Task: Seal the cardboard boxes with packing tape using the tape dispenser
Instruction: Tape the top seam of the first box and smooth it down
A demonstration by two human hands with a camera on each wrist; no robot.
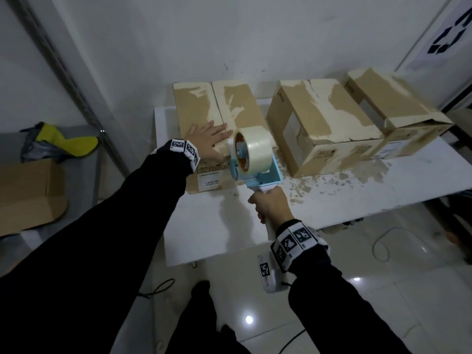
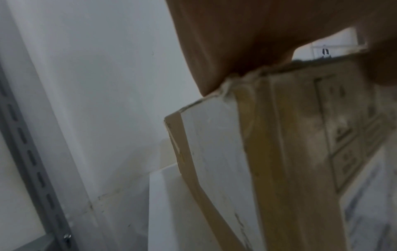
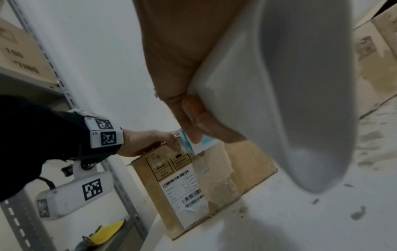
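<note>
Where the white counter (image 1: 204, 226) meets the wall, 3 cardboard boxes lie in a row, with a grey slotted metal rack (image 1: 67, 72) standing to their left. The left box (image 1: 199, 108) lies closed, its 2 top flaps meeting along a seam. Its brown skin is torn away in pale patches, and a white barcode label sits on its near face. The middle box (image 1: 319, 123) has the same peeled surface and a rectangular hole cut in one side. The right box (image 1: 390, 103) touches it, and one of its flaps is bent up. A flat piece of cardboard (image 1: 28, 195) lies on the rack's shelf, and a yellow cloth (image 1: 66, 143) is crumpled beyond it.

The dispenser (image 1: 255, 159) stands at the near right corner of the left box, hiding part of that box's top edge. It has a pale blue frame and a smooth white handle. Its roll (image 1: 255, 146) of clear glossy tape stands upright on an orange core.

The left hand (image 1: 209, 141) lies flat on the left box's top, its fingers straight and spread, just beside the roll. The right hand (image 1: 270, 208) grips the handle, with its fingers curled tight round it.

Small torn brown scraps (image 1: 332, 182) litter the counter in front of the middle box.
</note>
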